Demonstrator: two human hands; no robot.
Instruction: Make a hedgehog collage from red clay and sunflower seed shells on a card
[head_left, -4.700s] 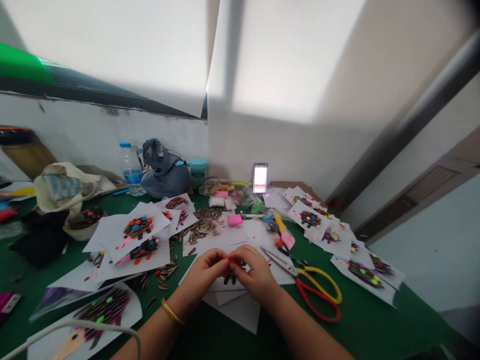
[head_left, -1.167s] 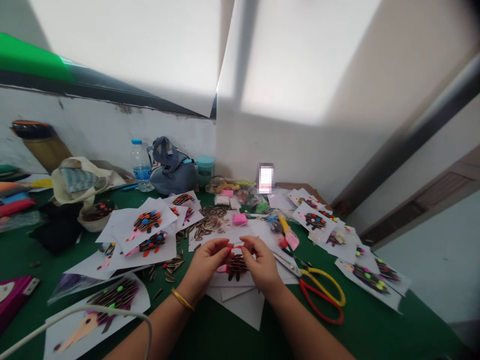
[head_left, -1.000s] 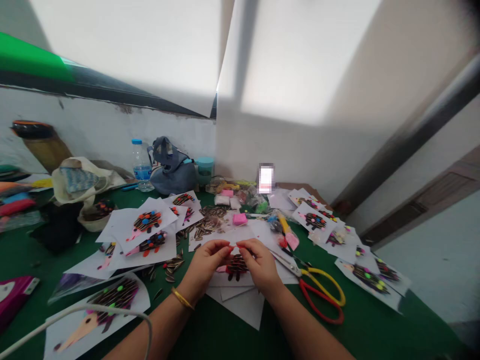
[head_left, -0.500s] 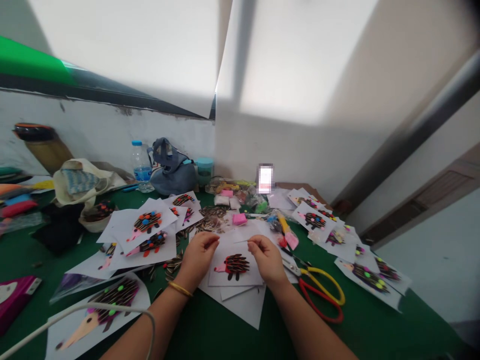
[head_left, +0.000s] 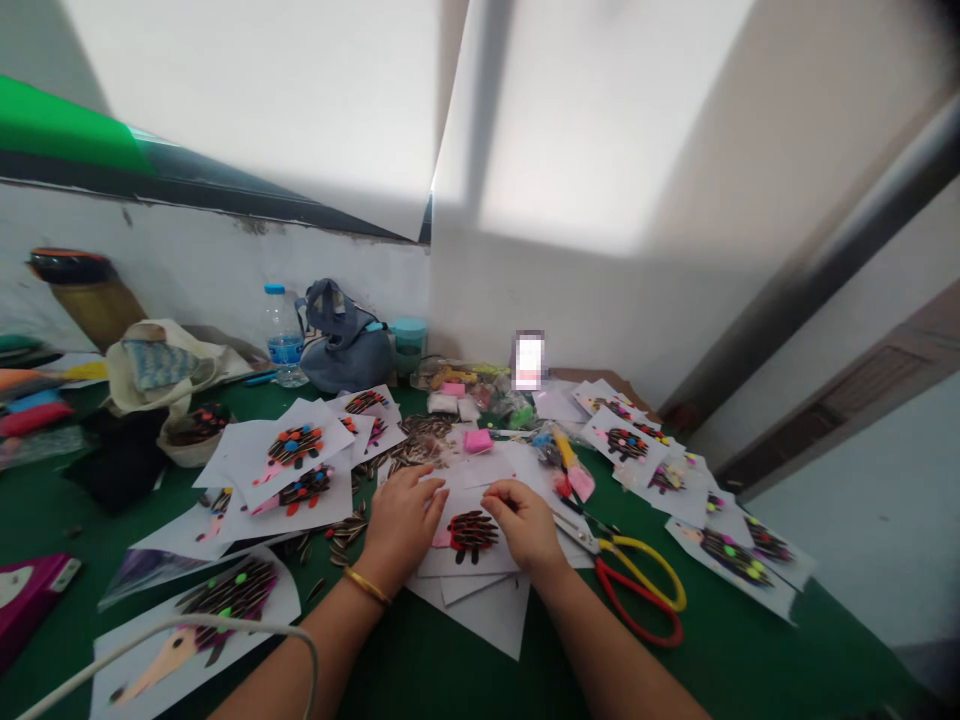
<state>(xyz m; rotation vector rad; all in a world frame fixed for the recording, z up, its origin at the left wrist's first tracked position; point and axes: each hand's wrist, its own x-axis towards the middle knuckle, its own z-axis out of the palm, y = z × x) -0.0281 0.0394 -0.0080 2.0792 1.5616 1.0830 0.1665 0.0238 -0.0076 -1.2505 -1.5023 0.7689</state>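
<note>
A hedgehog picture [head_left: 472, 533] lies in front of me on a white paper sheet [head_left: 480, 571]. Its body is red with dark seed spines, and its snout is pink. Over the left edge of that sheet is my left hand [head_left: 405, 515], fingers stretched out and apart, close to the snout; a gold bangle circles the wrist. My right hand [head_left: 523, 522] is closed in a pinch just above the spines on the right. Whatever its fingertips hold is too small to make out. More sheets lie underneath the picture.
Large scissors [head_left: 637, 590] with yellow and red handles lie to the right. Finished hedgehog sheets [head_left: 300, 455] pile up on the left, others [head_left: 720, 540] on the right. Loose sunflower seeds [head_left: 349, 535], pink clay [head_left: 477, 441], a water bottle [head_left: 284, 340] and a cable [head_left: 187, 627] surround the work.
My left hand has opened from a pinch and come down over the sheet's left side. The right hand has moved slightly left and lower; the thin pale stick near its fingertips no longer shows.
</note>
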